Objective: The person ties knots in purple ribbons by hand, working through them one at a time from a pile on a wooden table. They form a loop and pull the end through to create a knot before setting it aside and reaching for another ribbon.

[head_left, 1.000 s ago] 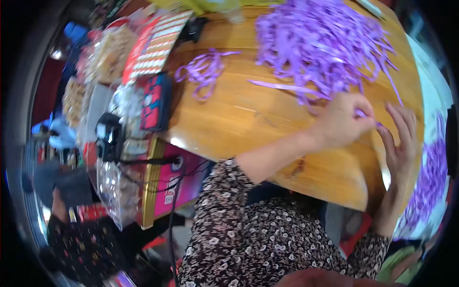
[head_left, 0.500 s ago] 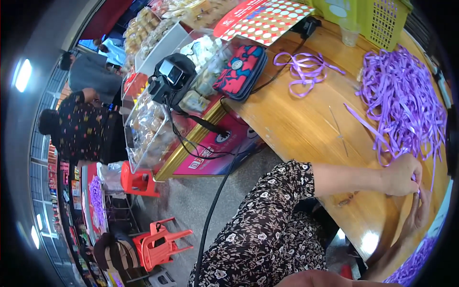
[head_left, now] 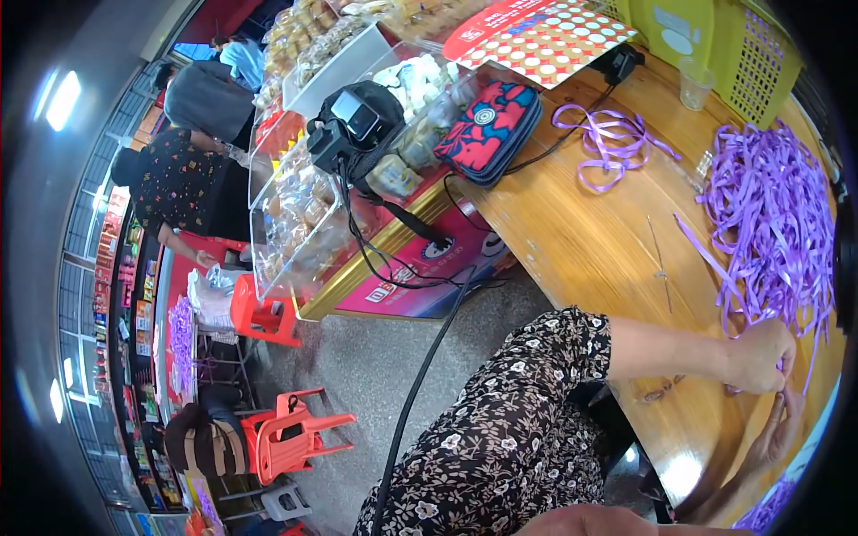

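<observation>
My left hand [head_left: 758, 355] is closed in a pinch on a thin purple ribbon [head_left: 779, 364] at the right side of the wooden table. Just below it, my right hand [head_left: 779, 431] meets it with fingertips pressed together at the same ribbon; part of these fingers is hidden. Beyond the hands lies a big tangled heap of purple ribbons [head_left: 769, 214], with one loose end trailing toward my left forearm. A thin metal rod-like tool [head_left: 660, 268] lies on the table left of the heap.
On the wooden table [head_left: 590, 241] are a loose ribbon coil [head_left: 617, 147], a clear plastic cup [head_left: 695, 85] and a yellow-green crate [head_left: 760, 67]. A patterned purse [head_left: 487, 134] and black device [head_left: 357, 121] sit on the snack display. Red stools [head_left: 290, 438] and people are left.
The view has shifted, so the table and hands sit slightly lower in the picture. Both hands stay together on the ribbon. A person at the left now reaches an arm downward.
</observation>
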